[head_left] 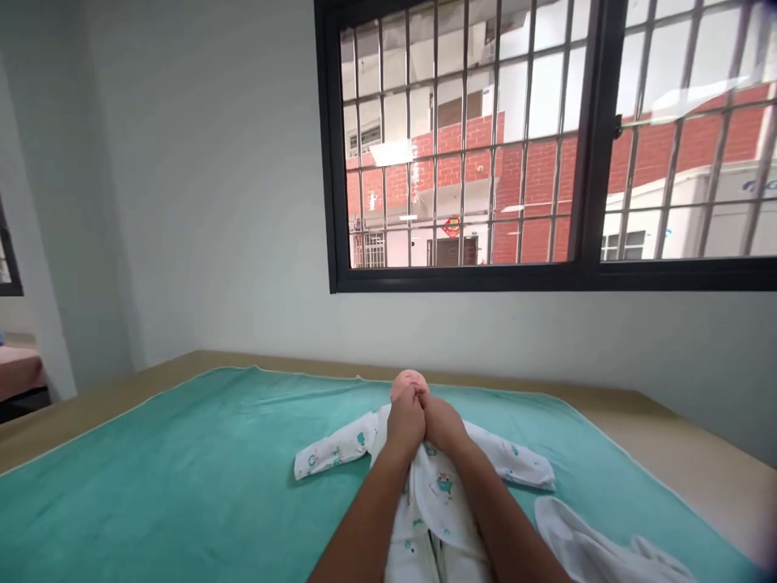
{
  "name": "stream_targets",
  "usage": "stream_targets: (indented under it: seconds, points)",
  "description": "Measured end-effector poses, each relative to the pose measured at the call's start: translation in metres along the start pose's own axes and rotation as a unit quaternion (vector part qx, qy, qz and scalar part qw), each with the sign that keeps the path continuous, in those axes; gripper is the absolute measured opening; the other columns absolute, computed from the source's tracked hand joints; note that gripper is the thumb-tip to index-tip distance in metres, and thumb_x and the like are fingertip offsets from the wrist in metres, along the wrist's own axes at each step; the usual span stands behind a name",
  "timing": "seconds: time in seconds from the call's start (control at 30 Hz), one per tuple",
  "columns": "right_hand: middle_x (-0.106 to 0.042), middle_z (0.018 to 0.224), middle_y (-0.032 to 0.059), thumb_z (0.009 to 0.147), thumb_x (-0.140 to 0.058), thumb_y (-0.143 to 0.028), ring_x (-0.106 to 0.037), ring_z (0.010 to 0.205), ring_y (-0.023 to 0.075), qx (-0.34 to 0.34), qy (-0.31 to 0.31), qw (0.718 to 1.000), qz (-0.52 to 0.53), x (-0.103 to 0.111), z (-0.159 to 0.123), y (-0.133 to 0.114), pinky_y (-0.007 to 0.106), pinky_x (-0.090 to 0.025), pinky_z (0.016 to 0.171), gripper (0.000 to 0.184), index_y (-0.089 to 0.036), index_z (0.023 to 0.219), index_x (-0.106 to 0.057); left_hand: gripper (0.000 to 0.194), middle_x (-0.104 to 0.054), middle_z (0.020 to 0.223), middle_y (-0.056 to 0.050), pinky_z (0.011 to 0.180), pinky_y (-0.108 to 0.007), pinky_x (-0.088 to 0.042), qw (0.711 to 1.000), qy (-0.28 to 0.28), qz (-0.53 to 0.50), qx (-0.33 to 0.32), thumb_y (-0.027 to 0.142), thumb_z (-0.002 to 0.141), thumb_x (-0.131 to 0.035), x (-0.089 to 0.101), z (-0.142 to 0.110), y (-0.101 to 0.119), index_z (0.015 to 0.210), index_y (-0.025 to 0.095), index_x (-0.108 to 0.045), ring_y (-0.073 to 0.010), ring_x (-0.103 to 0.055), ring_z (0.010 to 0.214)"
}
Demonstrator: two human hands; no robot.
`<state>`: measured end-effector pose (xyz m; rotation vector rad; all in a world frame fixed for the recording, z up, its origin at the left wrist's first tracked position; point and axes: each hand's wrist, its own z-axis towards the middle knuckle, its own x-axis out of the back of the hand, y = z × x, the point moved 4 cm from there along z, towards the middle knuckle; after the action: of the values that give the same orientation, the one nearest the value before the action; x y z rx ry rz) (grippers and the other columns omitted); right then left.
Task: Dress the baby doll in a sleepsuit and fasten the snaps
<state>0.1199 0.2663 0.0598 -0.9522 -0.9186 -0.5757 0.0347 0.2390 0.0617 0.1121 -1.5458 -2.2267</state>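
Had the left hand and right hand together at the neck of a white printed garment, just under a doll's pink head. Taking the hands as the centre of the dial, had that head at twelve o'clock, the garment's front running down toward six between the forearms, the sleeves spread toward eight-thirty and three-thirty over the turquoise blanket, and a loose white cloth at four. Had the fingers of both hands curled inward, tips bunched close; could not tell how tightly closed, nor what, if anything, between them, with the backs of the hands in the way. Called, seemingly, for light fingertip work at the neckline, with knuckles clear of the chin and no downward press on the throat. Looked likely to go better with wrists turned slightly apart for a clear sight of the tips, and front edges smoothed flat toward six o'clock, to avoid bunching a fold.
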Motion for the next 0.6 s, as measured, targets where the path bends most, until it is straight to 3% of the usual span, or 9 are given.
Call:
stream_targets:
  seconds: [0.13,0.23,0.33,0.6]
  points:
    - [-0.070,0.095,0.0107,0.097,-0.029,-0.037,-0.063,0.084,0.0222,-0.055,0.022,0.997,-0.046,-0.002,0.001,0.003,0.028,-0.034,0.064,0.038,-0.021,0.096,-0.063,0.027,-0.069,0.102,-0.005,0.087,-0.033,-0.045,0.998,-0.003,0.062,0.012,0.020,0.085,-0.038,0.004,0.001,-0.008,0.091,0.021,-0.065,-0.0190,-0.061,0.093]
    - [-0.070,0.092,0.0095,0.096,-0.028,-0.041,-0.061,0.081,0.0201,-0.084,0.038,0.995,-0.038,-0.002,0.001,0.005,0.027,-0.029,0.060,0.041,-0.020,0.088,-0.063,0.024,-0.070,0.097,-0.005,0.078,-0.031,-0.045,0.994,0.001,0.104,0.022,0.019,0.083,-0.041,0.005,0.000,-0.007,0.091,0.022,-0.063,-0.0190,-0.061,0.085]
    - [-0.069,0.087,0.0081,0.095,-0.032,-0.039,-0.059,0.077,0.0179,-0.102,0.057,0.993,-0.017,-0.003,0.002,0.009,0.026,-0.027,0.058,0.039,-0.019,0.080,-0.062,0.020,-0.070,0.095,-0.004,0.074,-0.030,-0.044,0.989,-0.008,0.145,0.024,0.018,0.082,-0.045,0.005,-0.003,-0.007,0.089,0.023,-0.063,-0.0188,-0.061,0.083]
    - [-0.067,0.079,0.0037,0.086,-0.049,-0.032,-0.056,0.072,0.0149,-0.082,0.092,0.985,0.124,-0.009,0.011,0.022,0.024,-0.031,0.062,0.022,-0.018,0.072,-0.059,0.024,-0.063,0.111,-0.014,0.088,-0.031,-0.042,0.956,0.033,0.291,0.033,0.021,0.084,-0.046,0.009,0.000,-0.010,0.091,0.015,-0.068,-0.0234,-0.057,0.103]
